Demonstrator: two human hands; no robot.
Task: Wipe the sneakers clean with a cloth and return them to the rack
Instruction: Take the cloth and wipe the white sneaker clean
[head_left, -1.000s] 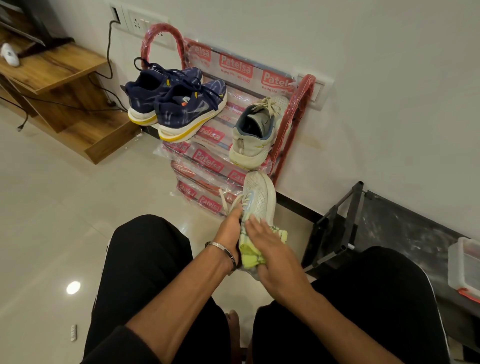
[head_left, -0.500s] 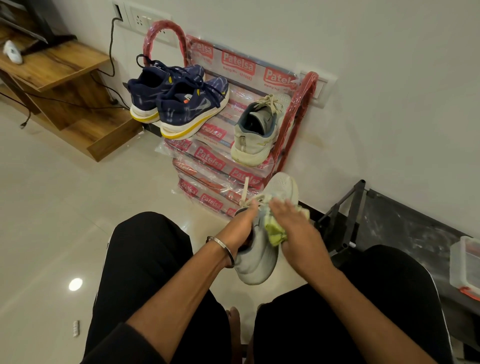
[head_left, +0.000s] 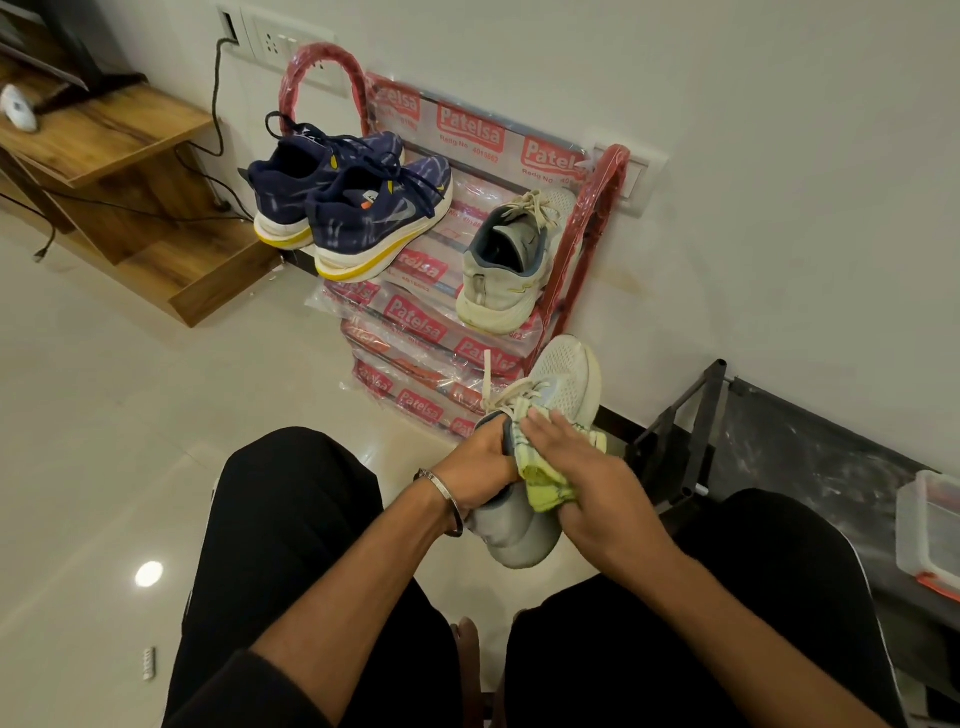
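I hold a pale grey-white sneaker (head_left: 563, 376) over my knees, toe pointing away from me. My left hand (head_left: 480, 467) grips it at the collar, fingers inside the opening. My right hand (head_left: 587, 483) presses a yellow-green cloth (head_left: 545, 480) against the sneaker's side, fingers curled around the cloth. Its matching sneaker (head_left: 506, 275) stands on the red rack (head_left: 589, 244) at the right of the top shelf. Two navy sneakers with yellow soles (head_left: 363, 218) sit side by side on the left of that shelf.
The rack, wrapped in printed plastic, leans against the white wall. A wooden stepped unit (head_left: 119, 171) with cables stands at the left. A black metal frame (head_left: 691, 431) and a clear plastic box (head_left: 930, 535) are on the right. Glossy tiled floor (head_left: 130, 415) spreads to the left.
The sneaker's toe swung from straight ahead to the right. My right hand ran the cloth up toward the toe, then back to the middle of its side. My left hand keeps its grip.
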